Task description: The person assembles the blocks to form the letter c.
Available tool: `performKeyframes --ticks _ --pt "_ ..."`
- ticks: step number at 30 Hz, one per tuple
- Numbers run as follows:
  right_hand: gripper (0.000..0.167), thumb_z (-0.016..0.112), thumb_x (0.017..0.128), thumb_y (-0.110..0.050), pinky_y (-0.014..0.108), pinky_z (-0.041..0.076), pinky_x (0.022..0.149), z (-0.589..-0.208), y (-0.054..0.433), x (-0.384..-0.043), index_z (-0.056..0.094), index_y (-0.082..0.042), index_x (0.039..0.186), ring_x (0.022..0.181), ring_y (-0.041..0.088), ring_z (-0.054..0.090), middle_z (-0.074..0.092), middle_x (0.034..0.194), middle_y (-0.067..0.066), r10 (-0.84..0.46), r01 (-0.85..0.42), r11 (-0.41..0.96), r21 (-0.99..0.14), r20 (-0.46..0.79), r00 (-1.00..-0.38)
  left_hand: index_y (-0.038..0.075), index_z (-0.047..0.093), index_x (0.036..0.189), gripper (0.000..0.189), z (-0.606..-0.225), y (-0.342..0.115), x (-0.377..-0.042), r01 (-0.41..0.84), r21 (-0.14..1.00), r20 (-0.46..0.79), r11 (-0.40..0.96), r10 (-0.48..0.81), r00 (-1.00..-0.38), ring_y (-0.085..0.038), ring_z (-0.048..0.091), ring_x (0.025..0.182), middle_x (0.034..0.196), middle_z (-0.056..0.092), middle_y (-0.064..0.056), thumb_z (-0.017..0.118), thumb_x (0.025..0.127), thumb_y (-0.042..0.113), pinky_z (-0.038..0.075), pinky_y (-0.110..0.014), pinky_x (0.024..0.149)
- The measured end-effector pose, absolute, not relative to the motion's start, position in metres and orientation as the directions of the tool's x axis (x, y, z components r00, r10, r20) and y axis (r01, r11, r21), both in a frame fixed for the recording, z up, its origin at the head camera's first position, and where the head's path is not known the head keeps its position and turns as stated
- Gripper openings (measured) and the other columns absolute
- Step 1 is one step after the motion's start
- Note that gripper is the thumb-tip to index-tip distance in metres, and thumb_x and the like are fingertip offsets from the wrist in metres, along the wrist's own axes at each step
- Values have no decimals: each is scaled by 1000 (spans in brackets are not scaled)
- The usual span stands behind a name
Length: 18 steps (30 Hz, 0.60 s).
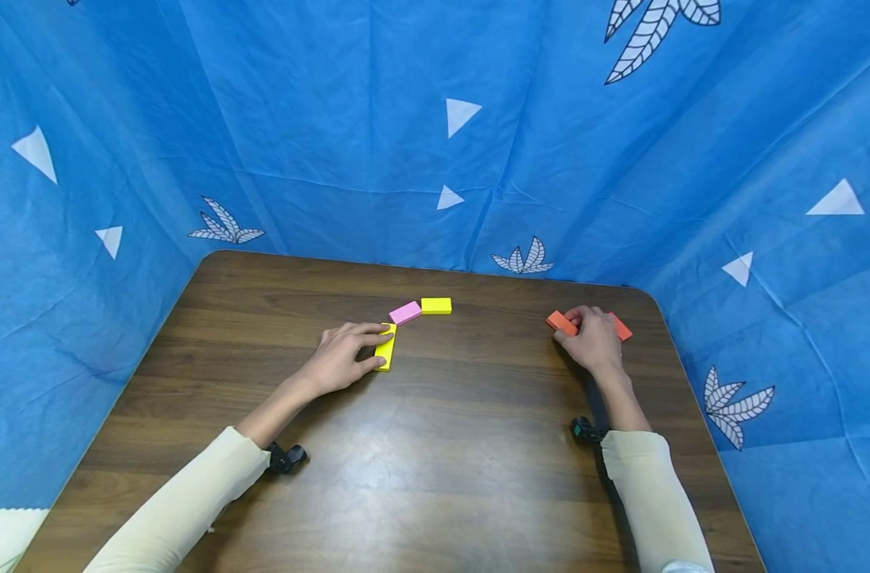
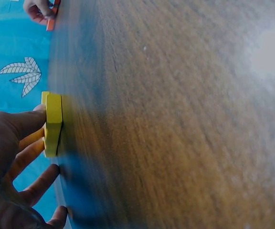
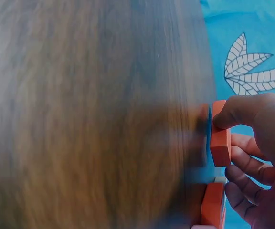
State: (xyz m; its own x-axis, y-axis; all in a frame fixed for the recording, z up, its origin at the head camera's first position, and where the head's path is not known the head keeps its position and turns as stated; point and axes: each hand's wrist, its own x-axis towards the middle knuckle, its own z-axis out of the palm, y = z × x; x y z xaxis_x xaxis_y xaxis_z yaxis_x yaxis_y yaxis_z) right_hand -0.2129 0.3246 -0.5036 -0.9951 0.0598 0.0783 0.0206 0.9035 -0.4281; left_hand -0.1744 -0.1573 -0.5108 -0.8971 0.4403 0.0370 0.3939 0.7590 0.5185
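In the head view, my left hand (image 1: 345,358) holds a flat yellow block (image 1: 385,350) lengthwise, thumb at its near end and fingertips toward its far end. The left wrist view shows the thumb against this yellow block (image 2: 54,121), with some fingers behind it. A pink block (image 1: 405,313) lies just beyond its far end, angled toward a second yellow block (image 1: 436,305). Over at the right, my right hand (image 1: 594,338) pinches an orange block (image 1: 561,321) between thumb and fingers. Another red-orange block (image 1: 621,327) lies beside that hand, partly hidden by it.
The blocks are on a brown wood-grain table (image 1: 442,446) with rounded far corners. Blue cloth (image 1: 320,143) with white triangles and leaf prints hangs behind the table and at both sides. A small black device (image 1: 288,459) sits at each wrist.
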Motion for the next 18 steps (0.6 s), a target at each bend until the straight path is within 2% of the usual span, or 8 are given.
performKeyframes --ticks 5,18 --pt "40 76 93 -20 57 46 97 -502 316 -215 66 3 124 102 38 55 63 115 22 45 9 894 -448 68 -997 21 68 149 52 -510 -157 -174 397 513 40 761 441 -897 -35 54 147 161 60 0 79 100 33 34 -67 108" --pt "38 76 93 -21 49 48 87 -504 294 -225 68 1 123 98 34 58 62 113 19 -6 -42 878 -476 76 -997 21 68 148 51 -510 -157 -174 395 517 41 760 438 -898 -35 55 146 160 60 0 79 100 32 34 -68 109"
